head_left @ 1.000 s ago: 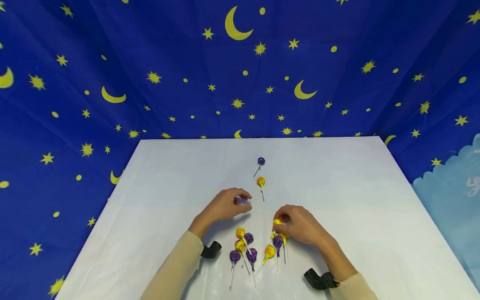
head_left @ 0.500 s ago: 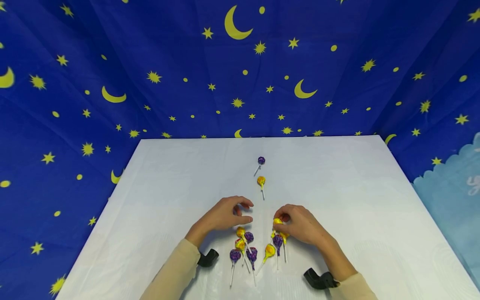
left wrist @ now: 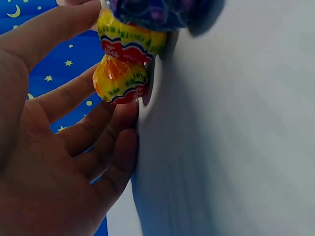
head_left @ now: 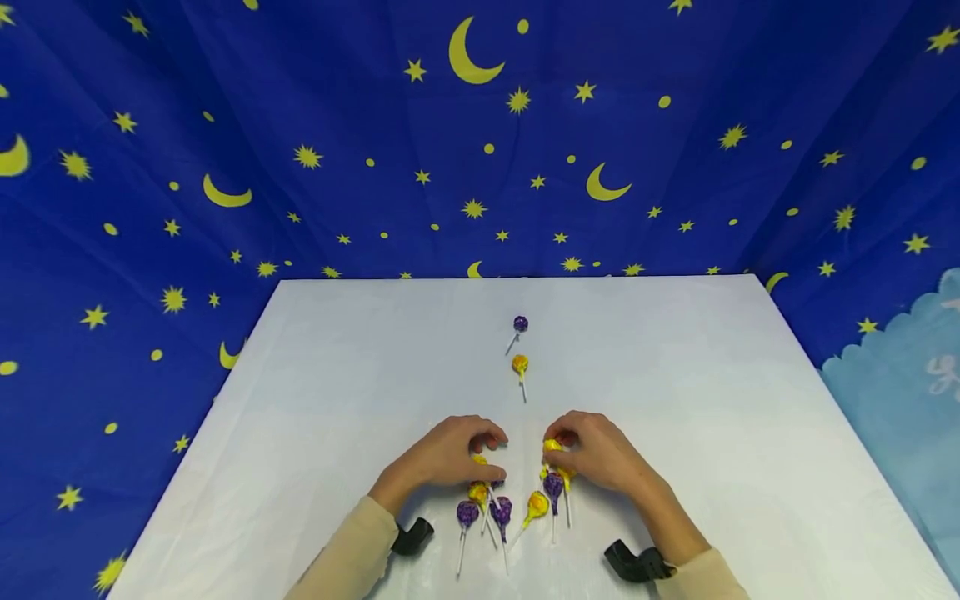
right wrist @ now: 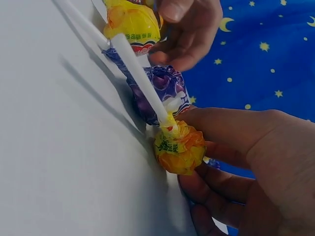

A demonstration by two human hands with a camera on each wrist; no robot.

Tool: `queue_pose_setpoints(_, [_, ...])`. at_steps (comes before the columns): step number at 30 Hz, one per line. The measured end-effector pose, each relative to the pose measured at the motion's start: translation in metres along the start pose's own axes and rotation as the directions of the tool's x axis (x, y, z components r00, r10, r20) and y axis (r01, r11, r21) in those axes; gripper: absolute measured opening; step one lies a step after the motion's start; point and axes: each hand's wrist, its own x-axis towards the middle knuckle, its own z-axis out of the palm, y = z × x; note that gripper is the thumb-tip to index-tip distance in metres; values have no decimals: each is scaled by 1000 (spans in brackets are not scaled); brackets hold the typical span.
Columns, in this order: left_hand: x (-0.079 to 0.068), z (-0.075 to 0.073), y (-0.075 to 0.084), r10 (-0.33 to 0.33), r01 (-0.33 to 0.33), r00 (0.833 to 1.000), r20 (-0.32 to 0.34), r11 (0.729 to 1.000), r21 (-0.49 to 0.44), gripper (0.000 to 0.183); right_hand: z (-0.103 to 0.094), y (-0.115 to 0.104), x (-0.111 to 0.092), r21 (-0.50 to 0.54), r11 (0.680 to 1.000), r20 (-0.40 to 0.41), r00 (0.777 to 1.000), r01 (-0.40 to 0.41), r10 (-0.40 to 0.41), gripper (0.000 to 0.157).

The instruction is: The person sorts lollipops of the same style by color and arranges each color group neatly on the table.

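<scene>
Left grip (head_left: 448, 452) spread around wrapped lollipops (head_left: 477, 493), right grip (head_left: 603, 450) — pinching a yellow-wrapped lollipop (head_left: 553, 447), white table (head_left: 360, 358) below

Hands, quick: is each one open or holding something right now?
Left hand: open, loosely curved around a yellow lollipop without gripping it.
Right hand: closed, holding another yellow lollipop.

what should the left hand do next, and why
I'd probably close the left hand gently around the partly covered yellow lollipop beneath it. In the head view, that lollipop's head peeks out between thumb and fingers, whose tips stand apart, so a small inward pinch might be enough. The right hand seems to pinch another yellow lollipop.
</scene>
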Motion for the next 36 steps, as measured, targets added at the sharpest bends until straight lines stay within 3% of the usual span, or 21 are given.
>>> queue_pose_setpoints(9, [-4, 0, -2, 8, -8, 999, 41, 1000, -1, 43, -1, 0, 1, -2, 1000, -4, 1000, 17, -17, 18])
queue_pose_setpoints(21, [-4, 1, -3, 9, -10, 999, 35, 1000, 10, 21, -1, -2, 0, 10, 999, -7, 999, -34, 34, 22])
queue_pose_setpoints(36, [-4, 5, -4, 32, -32, 999, 1, 999, -3, 17, 0, -2, 1, 2, 999, -11, 999, -38, 38, 20])
